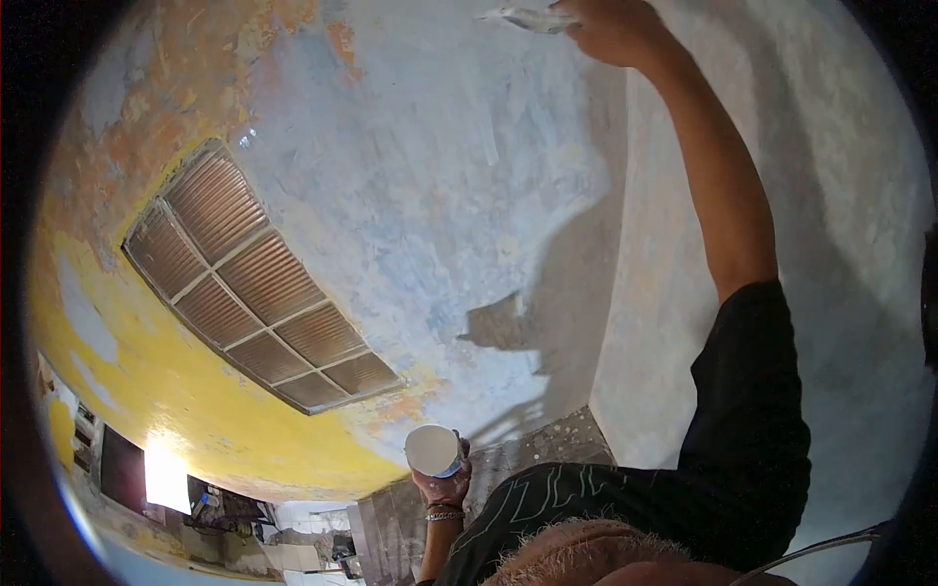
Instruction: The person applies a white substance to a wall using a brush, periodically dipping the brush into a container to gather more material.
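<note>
My left hand (449, 483) is wrapped round a round white container (432, 451), held low with its opening facing the camera. A bracelet circles that wrist. At the top of the view my right hand (611, 29) grips a pale, smeared tool (532, 20) against or close to the wall (420, 176); I cannot tell if it touches. The wall's surface is patchy whitish-blue, with orange and yellow areas on the left. My right arm is stretched up, its shadow falling on the wall near the corner.
A glass-paned window (264, 283) is set in the wall at left. The adjoining wall (664, 293) meets it at a corner on the right. Below lies a speckled floor (557, 444). A bright doorway (166, 479) and cluttered items (230, 510) stand at lower left.
</note>
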A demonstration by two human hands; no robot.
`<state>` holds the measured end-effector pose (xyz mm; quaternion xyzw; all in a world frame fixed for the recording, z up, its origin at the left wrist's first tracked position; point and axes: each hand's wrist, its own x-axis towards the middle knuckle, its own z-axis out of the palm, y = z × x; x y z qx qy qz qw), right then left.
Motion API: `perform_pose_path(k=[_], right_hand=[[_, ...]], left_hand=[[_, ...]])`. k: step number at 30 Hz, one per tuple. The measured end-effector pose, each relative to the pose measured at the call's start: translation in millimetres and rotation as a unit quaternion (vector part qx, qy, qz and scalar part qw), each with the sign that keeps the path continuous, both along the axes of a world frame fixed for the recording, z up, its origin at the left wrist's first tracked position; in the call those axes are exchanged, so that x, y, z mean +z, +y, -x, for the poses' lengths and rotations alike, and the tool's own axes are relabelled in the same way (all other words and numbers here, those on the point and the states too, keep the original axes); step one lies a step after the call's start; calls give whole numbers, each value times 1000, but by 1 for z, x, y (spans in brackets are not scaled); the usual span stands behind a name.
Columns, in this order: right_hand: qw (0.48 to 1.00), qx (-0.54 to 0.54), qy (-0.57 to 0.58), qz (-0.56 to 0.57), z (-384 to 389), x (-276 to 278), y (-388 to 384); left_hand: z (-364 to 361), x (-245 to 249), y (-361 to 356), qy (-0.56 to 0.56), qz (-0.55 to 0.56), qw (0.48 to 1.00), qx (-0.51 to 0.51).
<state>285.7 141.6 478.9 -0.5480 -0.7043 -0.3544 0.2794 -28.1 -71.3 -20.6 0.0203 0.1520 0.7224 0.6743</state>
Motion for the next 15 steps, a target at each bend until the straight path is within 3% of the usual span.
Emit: perform_pose_path(k=[2,4,6,8,10,11,12,13,14,15], right_hand=[[995,75,49,-30,-6,7,-16],[989,78,113,-50,-3,2,-3],[999,3,35,-7,-6,7,13],[998,39,42,-30,-5,5,-16],[995,72,51,-49,-5,1,-21],[999,35,-16,-10,-3,-5,-11],[996,-3,-82,27,-1,-7,-5],[996,-21,-65,55,3,-3,-13],[996,-22,-70,51,-1,5,-5],[998,6,-61,-33,-9,16,9]], left_hand=[[0,-1,0,9,2,1000,-6],[1,-2,2,14,0,1000,-15],[-4,8,3,53,14,998,20],[-4,7,5,88,28,994,56],[2,2,3,-16,-27,999,-44],[1,3,1,-14,-25,999,-45],[0,7,1,50,-32,998,-20],[-2,11,2,110,-42,993,5],[-4,13,4,105,-46,993,6],[-5,15,5,54,-29,998,-7]])
